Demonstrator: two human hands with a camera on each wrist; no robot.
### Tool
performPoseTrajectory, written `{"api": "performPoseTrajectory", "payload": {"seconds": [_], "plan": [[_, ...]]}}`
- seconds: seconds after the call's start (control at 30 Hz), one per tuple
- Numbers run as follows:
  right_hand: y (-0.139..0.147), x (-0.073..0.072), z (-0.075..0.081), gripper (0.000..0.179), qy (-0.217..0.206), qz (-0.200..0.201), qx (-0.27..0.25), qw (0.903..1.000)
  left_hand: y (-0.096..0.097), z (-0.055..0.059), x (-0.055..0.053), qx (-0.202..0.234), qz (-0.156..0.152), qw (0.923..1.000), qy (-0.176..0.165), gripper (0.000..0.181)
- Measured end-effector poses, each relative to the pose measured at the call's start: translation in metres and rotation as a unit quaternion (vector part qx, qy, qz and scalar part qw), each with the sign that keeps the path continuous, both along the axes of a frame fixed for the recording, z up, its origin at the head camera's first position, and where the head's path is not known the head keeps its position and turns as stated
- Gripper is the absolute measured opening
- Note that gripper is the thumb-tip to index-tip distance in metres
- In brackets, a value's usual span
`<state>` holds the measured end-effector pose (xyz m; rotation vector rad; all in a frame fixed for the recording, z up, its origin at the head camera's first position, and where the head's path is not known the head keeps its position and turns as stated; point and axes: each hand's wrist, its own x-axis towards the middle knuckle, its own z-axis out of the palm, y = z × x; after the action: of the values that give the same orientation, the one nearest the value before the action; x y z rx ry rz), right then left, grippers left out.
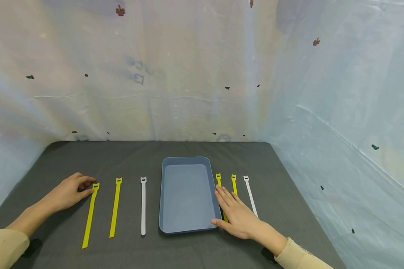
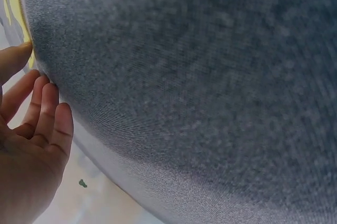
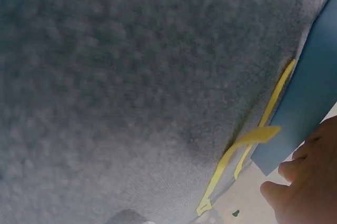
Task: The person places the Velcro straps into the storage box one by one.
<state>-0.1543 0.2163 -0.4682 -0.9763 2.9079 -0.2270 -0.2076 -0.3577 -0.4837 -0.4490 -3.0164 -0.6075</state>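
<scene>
On the left of the grey cloth lie two yellow cable straps and a white cable strap (image 1: 143, 207), each with a slotted head at the far end. My left hand (image 1: 68, 192) is at the head of the outermost yellow strap (image 1: 90, 220), thumb and forefinger slightly apart on either side of it. My right hand (image 1: 238, 218) lies palm down with straight fingers beside the blue-grey tray (image 1: 163, 194). It partly covers two yellow straps (image 1: 234, 182); another white strap (image 1: 250, 194) extends beyond it. In the right wrist view, one yellow strap (image 3: 224, 166) has a raised end by the tray wall.
The second yellow strap (image 1: 116, 209) lies between the outermost one and the white strap. Pale curtains (image 1: 188, 74) with small leaf prints hang behind and at both sides of the dark grey table surface (image 1: 188, 250).
</scene>
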Motion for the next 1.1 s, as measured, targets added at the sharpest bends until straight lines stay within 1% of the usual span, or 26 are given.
{"api": "performPoseTrajectory", "payload": {"seconds": [0.13,0.33,0.43,0.53,0.7,0.77,0.97,1.1], "plan": [[-0.0004,0.0005,0.0002,0.092,0.004,0.003,0.006,1.0000,0.0002,0.0001,0.0005,0.006,-0.005,0.9999,-0.008,0.033],[-0.0001,0.0003,0.0012,0.091,0.012,0.008,0.022,0.9997,0.0016,-0.0014,0.0007,0.014,-0.009,0.9999,-0.002,0.029],[-0.0001,0.0005,0.0019,0.090,0.013,0.011,0.021,0.9996,0.0012,-0.0028,-0.0005,0.019,-0.009,0.9998,-0.001,0.027],[-0.0001,0.0011,0.0027,0.089,0.010,0.011,0.017,0.9997,0.0007,-0.0034,-0.0020,0.021,-0.003,0.9998,0.000,0.025],[-0.0005,0.0015,0.0037,0.090,0.000,0.008,0.016,0.9998,0.0010,-0.0009,-0.0033,0.036,0.011,0.9991,-0.017,0.024],[-0.0010,0.0013,0.0038,0.090,0.001,0.008,0.016,0.9998,0.0010,0.0000,-0.0039,0.043,0.019,0.9985,-0.027,0.024],[-0.0019,0.0019,0.0032,0.091,0.012,0.008,0.017,0.9997,0.0026,0.0011,-0.0047,0.047,0.044,0.9973,-0.035,0.022],[-0.0025,0.0019,0.0033,0.092,0.009,0.006,0.020,0.9997,0.0031,0.0015,-0.0029,0.057,0.049,0.9965,-0.038,0.016]]}}
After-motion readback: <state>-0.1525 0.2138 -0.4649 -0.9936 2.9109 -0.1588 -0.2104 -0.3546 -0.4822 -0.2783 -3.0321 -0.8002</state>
